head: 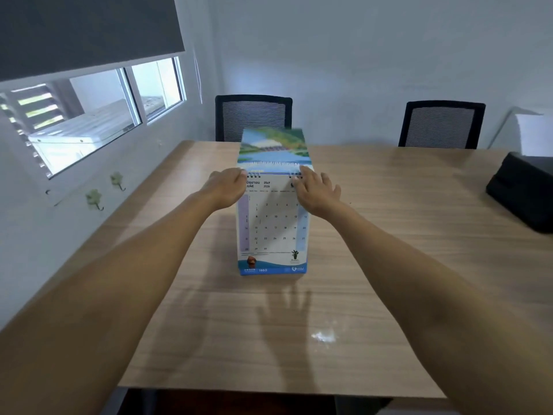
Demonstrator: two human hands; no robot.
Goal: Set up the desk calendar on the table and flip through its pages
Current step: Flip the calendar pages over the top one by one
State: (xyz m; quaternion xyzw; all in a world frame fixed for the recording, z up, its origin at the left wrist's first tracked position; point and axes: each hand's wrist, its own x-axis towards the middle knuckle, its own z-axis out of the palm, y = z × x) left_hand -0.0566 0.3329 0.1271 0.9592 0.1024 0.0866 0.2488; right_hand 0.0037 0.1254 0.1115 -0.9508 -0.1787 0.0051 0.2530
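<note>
Light wood-grain tabletop (209, 339): white-and-blue spiral-bound desk calendar (269, 268) stands mid-table, June page (275, 223) facing. Left hand (227, 187) at binding's left corner, grip unclear; right hand (317, 191) flat, fingers spread, touching right corner. Landscape page (273, 148) upright beyond, blurred. Risk: uneven push topples stand or tears page at rings.

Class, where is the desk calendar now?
Head view: the desk calendar stands centrally on the table, its top between the left hand and right hand.

Left arm (125, 274), right arm (425, 274) stretched forward; left grip (229, 187) curled, right grip (317, 190) splayed, palms down.
</note>
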